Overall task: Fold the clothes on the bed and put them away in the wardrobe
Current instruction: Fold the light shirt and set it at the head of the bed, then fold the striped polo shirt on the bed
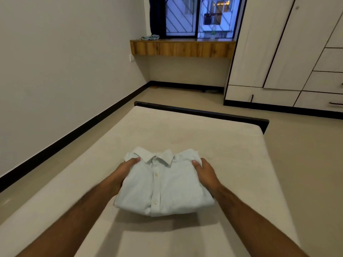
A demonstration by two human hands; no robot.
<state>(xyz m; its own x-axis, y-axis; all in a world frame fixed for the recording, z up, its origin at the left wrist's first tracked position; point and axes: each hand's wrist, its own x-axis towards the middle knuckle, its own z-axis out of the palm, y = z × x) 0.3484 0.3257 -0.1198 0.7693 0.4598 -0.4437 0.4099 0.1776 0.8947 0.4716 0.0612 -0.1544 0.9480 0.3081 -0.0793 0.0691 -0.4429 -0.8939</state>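
Clearly a home bedroom, given the bare beige mattress bed (185, 138), tall whitewashed wooden wardrobe (289, 52) and grilled window (198, 15).

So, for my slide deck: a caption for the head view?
Both hands, left hand and right hand, hold a folded shirt above the bed.

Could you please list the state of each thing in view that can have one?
Shirt: folded, buttoned, held at both sides.
Left hand: grips the shirt's left edge.
Right hand: grips the shirt's right edge.
Wardrobe: doors and drawers closed.
Window: appears closed.
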